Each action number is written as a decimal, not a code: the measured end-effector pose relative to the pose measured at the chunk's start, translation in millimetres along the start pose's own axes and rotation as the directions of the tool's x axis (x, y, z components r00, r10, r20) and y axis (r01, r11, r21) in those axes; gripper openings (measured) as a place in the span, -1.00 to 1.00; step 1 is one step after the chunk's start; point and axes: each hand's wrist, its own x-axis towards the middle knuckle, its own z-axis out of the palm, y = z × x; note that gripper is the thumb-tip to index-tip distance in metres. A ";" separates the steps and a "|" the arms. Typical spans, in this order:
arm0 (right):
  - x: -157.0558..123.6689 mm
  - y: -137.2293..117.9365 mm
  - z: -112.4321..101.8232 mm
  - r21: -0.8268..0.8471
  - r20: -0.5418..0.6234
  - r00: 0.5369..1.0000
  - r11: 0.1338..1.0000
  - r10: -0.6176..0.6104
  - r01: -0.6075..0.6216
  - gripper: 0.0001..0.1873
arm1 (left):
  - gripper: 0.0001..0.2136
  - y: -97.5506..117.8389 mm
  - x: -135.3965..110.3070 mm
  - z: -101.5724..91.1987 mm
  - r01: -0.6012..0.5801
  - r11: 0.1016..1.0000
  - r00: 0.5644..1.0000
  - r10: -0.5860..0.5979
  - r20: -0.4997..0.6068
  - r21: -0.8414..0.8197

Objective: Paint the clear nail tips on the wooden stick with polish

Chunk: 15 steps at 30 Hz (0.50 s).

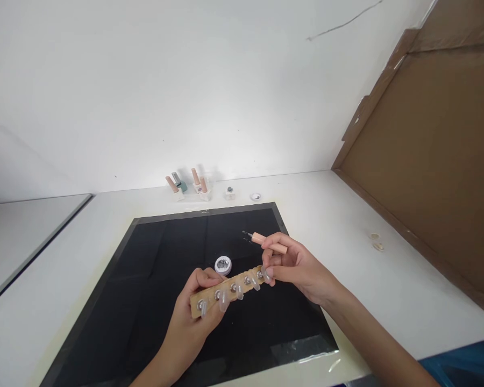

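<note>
At frame centre, your left hand [193,317] grips the wooden nail-tip strip [229,290]. Your right hand [296,266] pinches a pink-handled brush [266,242], its fingertips touching the strip's end.

A white tabletop [326,215] carries a black square mat [153,279] — a small round open jar [222,265] sits on it — and pink-capped polish bottles [189,185] by the wall.

Open black mat [153,279] left of the hands, small jar [222,265] just behind, bottles [189,185] lining the far wall, cardboard panel [427,161] closing the right.
</note>
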 end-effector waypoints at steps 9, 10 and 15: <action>-1.5 -0.3 -1.7 0.025 0.031 0.999 1.000 0.005 -0.006 -0.70 | -0.81 0.4 1.9 1.7 0.090 0.986 0.996 -0.091 0.002 -0.137; -2.1 -0.8 -1.6 0.025 0.043 0.999 1.000 -0.001 0.000 -0.71 | -0.81 0.8 2.0 2.0 0.103 0.984 0.995 -0.104 -0.003 -0.147; -3.2 -2.0 -0.9 0.027 0.057 0.998 1.000 -0.009 0.007 -0.72 | -0.79 2.2 1.9 2.0 0.184 0.963 0.982 -0.189 -0.008 -0.197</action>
